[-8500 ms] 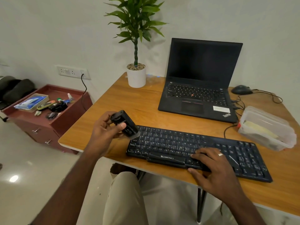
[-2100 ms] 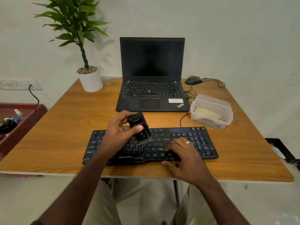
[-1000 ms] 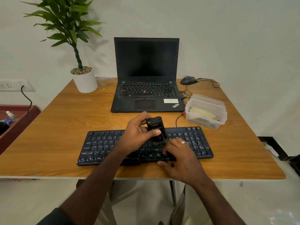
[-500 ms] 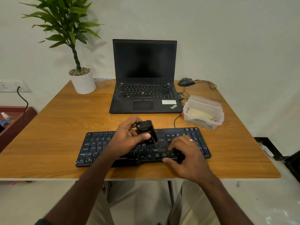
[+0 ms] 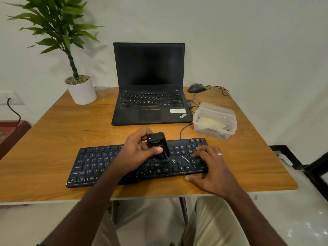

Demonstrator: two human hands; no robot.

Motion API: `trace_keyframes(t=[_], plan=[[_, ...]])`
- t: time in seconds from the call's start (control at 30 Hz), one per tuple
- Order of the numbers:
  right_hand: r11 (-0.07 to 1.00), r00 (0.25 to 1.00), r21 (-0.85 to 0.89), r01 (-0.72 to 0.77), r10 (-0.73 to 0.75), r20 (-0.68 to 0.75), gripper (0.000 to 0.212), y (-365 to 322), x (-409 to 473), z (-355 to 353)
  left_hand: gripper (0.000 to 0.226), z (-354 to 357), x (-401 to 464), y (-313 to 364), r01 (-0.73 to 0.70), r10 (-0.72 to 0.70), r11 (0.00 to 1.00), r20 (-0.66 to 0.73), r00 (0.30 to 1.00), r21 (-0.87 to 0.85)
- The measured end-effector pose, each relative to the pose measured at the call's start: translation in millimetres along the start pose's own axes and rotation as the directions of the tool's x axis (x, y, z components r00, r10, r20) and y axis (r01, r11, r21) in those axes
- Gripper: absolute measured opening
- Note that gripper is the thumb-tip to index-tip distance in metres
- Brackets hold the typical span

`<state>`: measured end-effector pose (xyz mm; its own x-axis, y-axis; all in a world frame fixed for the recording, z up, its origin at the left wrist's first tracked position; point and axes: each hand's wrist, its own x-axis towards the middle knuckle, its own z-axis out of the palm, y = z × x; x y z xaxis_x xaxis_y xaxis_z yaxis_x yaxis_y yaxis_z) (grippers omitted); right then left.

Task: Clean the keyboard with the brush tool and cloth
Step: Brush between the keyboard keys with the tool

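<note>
Here, a black brush tool (image 5: 158, 147) clamped in the left hand (image 5: 136, 153), bristles down mid-way along the black keyboard (image 5: 99, 165) at the desk's (image 5: 53, 139) front; right hand (image 5: 212, 167) flat, steadying; best: short strokes along key gaps.

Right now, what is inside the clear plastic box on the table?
Inside the clear plastic box, which stands right of the laptop, lies something pale yellowish, maybe a folded cloth. The cloudy walls and lid blur it, so I cannot tell what lies beneath it.
</note>
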<state>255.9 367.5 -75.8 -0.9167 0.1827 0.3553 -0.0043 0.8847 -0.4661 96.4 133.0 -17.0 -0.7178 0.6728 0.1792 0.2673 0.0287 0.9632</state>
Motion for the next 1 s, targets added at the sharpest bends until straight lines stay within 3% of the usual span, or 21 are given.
trace_keyframes(t=[0.17, 0.33, 0.47, 0.57, 0.73, 1.0], plan=[[1.000, 1.000, -0.012, 0.020, -0.021, -0.018, 0.076, -0.6, -0.1, 1.0, 0.027, 46.7, 16.4, 13.5, 0.029, -0.029, 1.000, 0.041, 0.999, 0.006], [1.000, 1.000, -0.021, 0.018, -0.018, -0.002, 0.077, -1.4, -0.4, 0.6, 0.030, 48.2, 20.2, 8.5, -0.057, 0.057, 0.998, -0.129, 0.990, 0.004], [0.999, 1.000, -0.032, 0.004, -0.004, 0.011, 0.078, -0.5, -0.2, 0.5, 0.030, 39.0, 17.5, 10.1, -0.008, 0.016, 0.995, -0.072, 0.997, 0.098], [1.000, 1.000, -0.025, 0.004, -0.004, 0.012, 0.078, -0.8, -0.6, 0.3, 0.031, 52.7, 20.8, 11.5, 0.016, -0.012, 0.997, -0.049, 0.999, 0.075], [1.000, 1.000, -0.020, -0.010, 0.010, 0.017, 0.076, -3.6, -1.1, -1.3, 0.027, 51.0, 16.8, 3.4, -0.054, 0.055, 0.998, -0.209, 0.976, 0.011], [0.999, 0.999, -0.029, -0.028, 0.029, 0.042, 0.077, -4.1, -0.8, -1.5, 0.029, 49.5, 21.0, -0.7, -0.027, 0.031, 0.999, -0.114, 0.993, 0.036]])
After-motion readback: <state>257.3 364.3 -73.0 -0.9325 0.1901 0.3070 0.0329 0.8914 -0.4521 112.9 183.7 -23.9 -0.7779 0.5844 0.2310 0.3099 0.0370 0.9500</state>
